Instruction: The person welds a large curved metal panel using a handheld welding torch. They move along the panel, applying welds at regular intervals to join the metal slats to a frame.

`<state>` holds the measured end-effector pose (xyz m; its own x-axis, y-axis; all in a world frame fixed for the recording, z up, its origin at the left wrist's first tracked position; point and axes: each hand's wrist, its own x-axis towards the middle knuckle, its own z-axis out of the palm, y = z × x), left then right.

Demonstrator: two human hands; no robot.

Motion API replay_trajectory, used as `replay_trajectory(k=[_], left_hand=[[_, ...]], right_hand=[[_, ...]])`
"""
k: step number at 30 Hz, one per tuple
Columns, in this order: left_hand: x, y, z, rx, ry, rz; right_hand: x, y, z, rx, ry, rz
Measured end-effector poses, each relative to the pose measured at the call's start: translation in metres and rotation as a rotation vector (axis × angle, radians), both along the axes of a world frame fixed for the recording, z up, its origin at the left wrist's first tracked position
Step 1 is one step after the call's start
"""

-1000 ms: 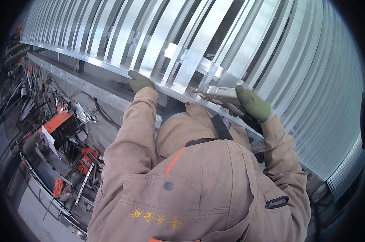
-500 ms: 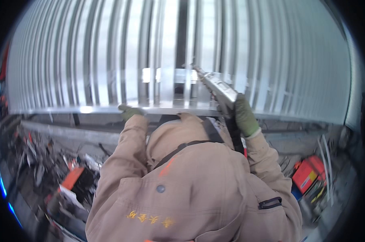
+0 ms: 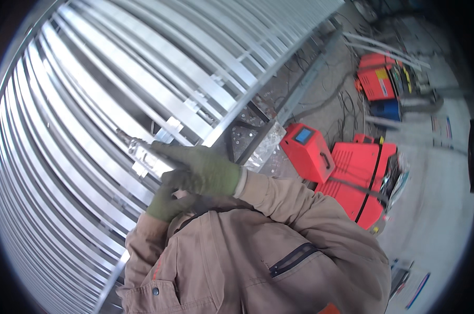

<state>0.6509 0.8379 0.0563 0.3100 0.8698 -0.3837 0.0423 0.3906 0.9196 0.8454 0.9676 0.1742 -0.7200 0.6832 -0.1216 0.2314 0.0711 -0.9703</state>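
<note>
A silver handheld welding gun (image 3: pixel 152 159) points up and left over the slatted metal panel (image 3: pixel 137 78), its thin nozzle above the slats. My right hand (image 3: pixel 210 170), in a green work glove, is wrapped round the gun's rear part. Close below it, my left hand (image 3: pixel 169 201), also gloved in green, has its fingers curled against the back of the gun. The two hands overlap in front of my body, and the gun's handle is mostly hidden between them. Slight blur covers the fingers.
On the right stand a red box with a small screen (image 3: pixel 305 144), a larger red machine (image 3: pixel 357 180) and another red unit (image 3: pixel 377 78). Clear plastic wrap (image 3: pixel 265 144) lies by the panel's edge. Dark cables (image 3: pixel 347 107) and a metal beam (image 3: pixel 302 86) lie on the floor.
My view has swung to the right, bringing the red machines in. My left hand has left the panel's edge and come to the gun, which my right hand still holds.
</note>
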Motion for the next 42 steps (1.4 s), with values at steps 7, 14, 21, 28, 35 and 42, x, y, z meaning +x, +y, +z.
replay_trajectory(k=[7, 14, 21, 28, 35, 42], left_hand=[[0.088, 0.069, 0.02, -0.162, -0.219, -0.199], [0.11, 0.083, 0.019, -0.046, -0.654, -0.276], [0.099, 0.057, 0.03, -0.121, -0.719, -0.501], [0.095, 0.067, 0.042, -0.094, -0.542, -0.607], [0.103, 0.08, 0.105, 0.01, -0.978, -0.332], [0.042, 0.102, 0.108, 0.139, -0.967, -0.276]], right_hand=[[0.078, -0.007, 0.026, 0.354, -0.093, -0.262], [0.328, -0.14, -0.146, -0.28, -1.088, -0.817], [0.271, -0.321, -0.352, -1.511, 0.092, -1.374], [0.288, -0.313, -0.369, 0.03, -0.379, -1.023], [0.441, -0.167, -0.15, -0.173, 0.663, -1.679], [0.443, -0.027, 0.08, 0.349, 0.505, -1.429]])
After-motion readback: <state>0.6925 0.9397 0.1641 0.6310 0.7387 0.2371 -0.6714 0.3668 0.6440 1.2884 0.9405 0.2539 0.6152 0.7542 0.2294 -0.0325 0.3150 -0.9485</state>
